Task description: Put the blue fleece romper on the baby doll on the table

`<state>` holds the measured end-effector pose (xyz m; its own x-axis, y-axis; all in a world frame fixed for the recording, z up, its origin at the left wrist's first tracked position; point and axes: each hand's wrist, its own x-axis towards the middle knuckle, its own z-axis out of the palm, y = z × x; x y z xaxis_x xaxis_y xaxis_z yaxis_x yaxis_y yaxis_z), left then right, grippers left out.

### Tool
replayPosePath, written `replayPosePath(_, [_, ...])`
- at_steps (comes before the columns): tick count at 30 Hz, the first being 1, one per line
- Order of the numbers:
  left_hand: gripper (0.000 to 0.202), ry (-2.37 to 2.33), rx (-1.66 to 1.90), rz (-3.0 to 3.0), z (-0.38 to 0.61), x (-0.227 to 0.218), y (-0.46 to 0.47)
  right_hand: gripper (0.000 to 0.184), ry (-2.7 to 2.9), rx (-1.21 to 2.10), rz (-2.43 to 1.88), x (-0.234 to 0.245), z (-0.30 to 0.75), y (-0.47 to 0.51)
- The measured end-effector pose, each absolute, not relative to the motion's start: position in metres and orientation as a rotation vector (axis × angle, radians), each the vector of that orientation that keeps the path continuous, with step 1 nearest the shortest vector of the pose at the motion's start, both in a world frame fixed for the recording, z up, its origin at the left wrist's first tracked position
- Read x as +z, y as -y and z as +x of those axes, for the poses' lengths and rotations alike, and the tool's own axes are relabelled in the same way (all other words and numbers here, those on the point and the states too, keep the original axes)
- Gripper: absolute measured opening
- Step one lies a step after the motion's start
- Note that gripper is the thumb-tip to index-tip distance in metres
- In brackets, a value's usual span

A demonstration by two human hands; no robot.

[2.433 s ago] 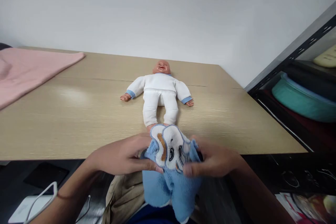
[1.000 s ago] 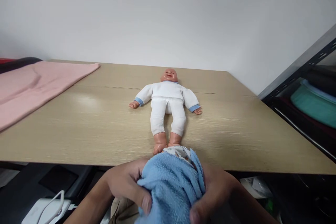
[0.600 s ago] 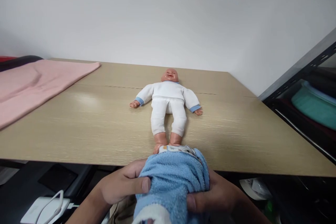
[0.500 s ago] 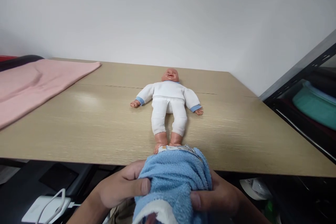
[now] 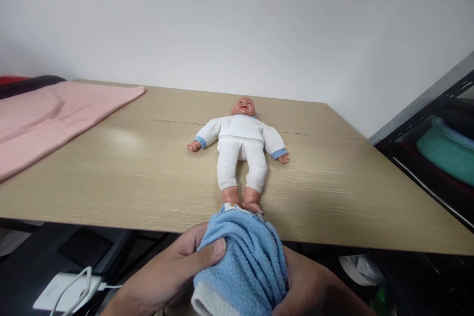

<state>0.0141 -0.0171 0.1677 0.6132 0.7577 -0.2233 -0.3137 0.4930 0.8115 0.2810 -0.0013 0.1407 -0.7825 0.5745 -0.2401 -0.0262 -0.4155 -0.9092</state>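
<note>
A baby doll (image 5: 242, 145) in a white suit with blue cuffs lies on its back on the wooden table (image 5: 129, 168), feet toward me. Just below the table's front edge I hold a bunched blue terry garment (image 5: 242, 261) with a white cuff, right at the doll's feet. My left hand (image 5: 177, 269) grips its left side, thumb pressed on top. My right hand (image 5: 311, 281) is closed on its right side, mostly hidden behind the fabric.
A pink cloth (image 5: 48, 116) covers the table's far left. A black shelf (image 5: 425, 148) at the right holds a teal round container (image 5: 448, 150). A white wall (image 5: 222, 34) runs behind the table. A white device with a cable (image 5: 62, 291) lies low at the left.
The garment has been gathered up: its printed face showed earlier, now only bunched blue terry and a white cuff. Its top edge has come up against the doll's feet.
</note>
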Motion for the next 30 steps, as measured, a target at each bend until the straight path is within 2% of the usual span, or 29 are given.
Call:
replayPosePath(4, [0.056,-0.662,0.670,0.816,0.012,0.165,0.019,0.136,1.330,2.298,-0.673,0.150,0.280,0.000])
replayPosePath(9, [0.065,-0.589,0.611,0.980,0.001,0.164,0.022,0.105,1.307,2.298,-0.562,0.159,0.275,0.003])
replayPosePath(14, [0.097,-0.678,0.594,1.089,0.000,0.168,0.025,0.115,1.300,2.238,-0.699,0.159,0.264,0.006])
replayPosePath(17, [0.083,-0.806,0.617,1.179,0.007,0.169,0.024,0.084,1.457,2.017,-0.828,0.168,0.257,0.005])
replayPosePath(20, [0.068,-0.968,0.689,1.242,0.011,0.166,0.023,0.050,1.614,1.519,-1.046,0.180,0.251,0.006])
replayPosePath(25, [0.039,-1.278,0.829,1.324,0.016,0.162,0.021,0.037,1.770,0.803,-1.263,0.191,0.243,0.002])
replayPosePath(30, [0.013,-1.410,0.887,1.474,0.021,0.167,0.005,0.008,1.948,0.560,-1.427,0.198,0.236,-0.016])
